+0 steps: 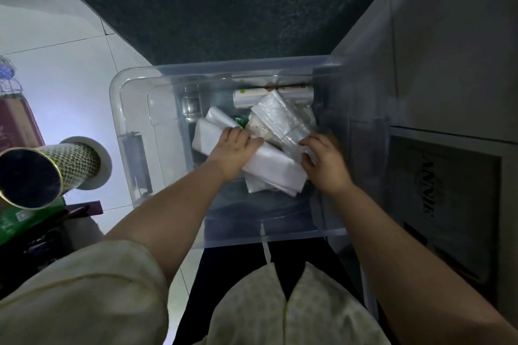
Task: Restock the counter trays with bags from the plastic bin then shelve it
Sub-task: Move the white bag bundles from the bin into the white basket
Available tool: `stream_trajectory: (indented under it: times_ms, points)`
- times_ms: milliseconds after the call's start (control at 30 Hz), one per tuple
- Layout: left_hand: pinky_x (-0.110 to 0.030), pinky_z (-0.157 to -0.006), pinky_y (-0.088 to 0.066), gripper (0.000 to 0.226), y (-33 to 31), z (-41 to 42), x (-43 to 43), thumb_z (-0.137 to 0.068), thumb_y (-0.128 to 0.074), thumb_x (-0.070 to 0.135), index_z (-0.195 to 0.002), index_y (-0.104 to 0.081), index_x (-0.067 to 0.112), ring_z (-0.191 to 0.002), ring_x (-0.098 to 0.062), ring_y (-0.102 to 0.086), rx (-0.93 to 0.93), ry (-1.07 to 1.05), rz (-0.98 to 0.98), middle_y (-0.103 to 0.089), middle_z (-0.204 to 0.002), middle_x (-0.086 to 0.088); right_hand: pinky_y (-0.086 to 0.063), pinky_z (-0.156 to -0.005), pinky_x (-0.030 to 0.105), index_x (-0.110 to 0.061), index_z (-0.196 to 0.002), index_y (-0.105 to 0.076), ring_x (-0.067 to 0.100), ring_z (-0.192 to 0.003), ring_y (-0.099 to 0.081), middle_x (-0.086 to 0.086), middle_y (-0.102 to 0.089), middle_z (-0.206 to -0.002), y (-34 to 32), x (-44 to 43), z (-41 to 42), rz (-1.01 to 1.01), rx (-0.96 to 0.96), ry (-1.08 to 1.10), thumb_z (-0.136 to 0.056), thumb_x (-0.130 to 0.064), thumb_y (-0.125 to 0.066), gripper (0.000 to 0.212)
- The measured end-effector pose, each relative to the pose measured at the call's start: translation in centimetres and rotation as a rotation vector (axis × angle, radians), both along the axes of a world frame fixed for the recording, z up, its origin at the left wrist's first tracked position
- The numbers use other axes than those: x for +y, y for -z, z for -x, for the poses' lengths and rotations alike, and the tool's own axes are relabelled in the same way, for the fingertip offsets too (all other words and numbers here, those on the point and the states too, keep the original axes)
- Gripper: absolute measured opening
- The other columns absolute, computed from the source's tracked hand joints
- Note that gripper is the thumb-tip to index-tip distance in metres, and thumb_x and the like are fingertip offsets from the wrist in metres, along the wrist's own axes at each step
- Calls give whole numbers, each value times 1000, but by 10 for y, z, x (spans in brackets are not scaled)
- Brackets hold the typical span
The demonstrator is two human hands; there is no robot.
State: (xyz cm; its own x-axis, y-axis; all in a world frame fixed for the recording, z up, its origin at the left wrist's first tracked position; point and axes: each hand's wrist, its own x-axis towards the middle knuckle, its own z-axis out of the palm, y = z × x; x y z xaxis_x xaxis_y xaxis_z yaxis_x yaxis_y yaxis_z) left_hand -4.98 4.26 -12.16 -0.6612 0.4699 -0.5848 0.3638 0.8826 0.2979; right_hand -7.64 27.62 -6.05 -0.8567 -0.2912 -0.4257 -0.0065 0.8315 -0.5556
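A clear plastic bin (131, 109) stands on the floor in front of me, its top open. Inside lie stacks of white plastic bags (276, 173), a packet of clear shiny bags (280, 117) and a white roll (269, 94) at the far wall. My left hand (234, 148) reaches into the bin and its fingers curl over the edge of the white bag stack. My right hand (325, 161) grips the near end of the clear bag packet, fingers curled round it.
A dark textured wall or cabinet face (224, 3) rises behind the bin. To the right stands a grey cabinet (448, 50) with a dark box (445, 199) on a low shelf. At left, a patterned tube (50, 173), a green box (19, 221) and white floor tiles (70, 87).
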Motion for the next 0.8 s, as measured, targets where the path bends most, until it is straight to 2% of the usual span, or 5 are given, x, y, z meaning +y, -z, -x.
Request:
stream_trajectory:
  times_ms: [133, 267, 467, 600, 800]
  points:
    - [-49, -113, -13, 87, 14, 5, 23, -79, -59, 18, -149, -11, 32, -128, -35, -28, 36, 88, 26, -33, -138, -13, -43, -88, 35, 2, -99, -67, 35, -101, -53, 18, -63, -104, 10, 0, -2, -17, 11, 23, -75, 8, -61, 26]
    - [-43, -112, -14, 91, 21, 4, 14, -78, -63, 20, -149, -9, 35, -130, -31, -26, 29, 84, -31, -32, -140, -9, -38, -87, 26, 4, -100, -65, 34, -101, -53, 20, -62, -105, 12, -4, -3, -5, -2, 6, -75, 9, -60, 26]
    - [-37, -111, -16, 76, 25, 5, 4, -81, -56, 2, -147, -26, 25, -139, -26, -23, 12, 72, -70, -30, -151, -3, -26, -83, 15, 4, -102, -66, 36, -103, -52, 20, -62, -106, 17, -9, -2, -51, -25, -6, -75, 9, -59, 29]
    - [-40, -109, -21, 63, 31, 2, 18, -81, -51, 2, -141, -36, 12, -132, -30, -33, 68, 2, -50, -41, -141, -10, -27, -87, 21, 0, -103, -67, 36, -106, -51, 16, -64, -106, 22, -8, -3, -128, 1, -19, -74, 4, -60, 30]
    - [-44, -104, -24, 55, 41, -11, 26, -80, -53, 7, -134, -47, 12, -124, -35, -38, 98, -74, -33, -46, -131, -16, -34, -87, 28, -1, -96, -68, 37, -99, -54, 16, -65, -101, 27, -10, -6, -106, 24, -4, -68, 7, -63, 29]
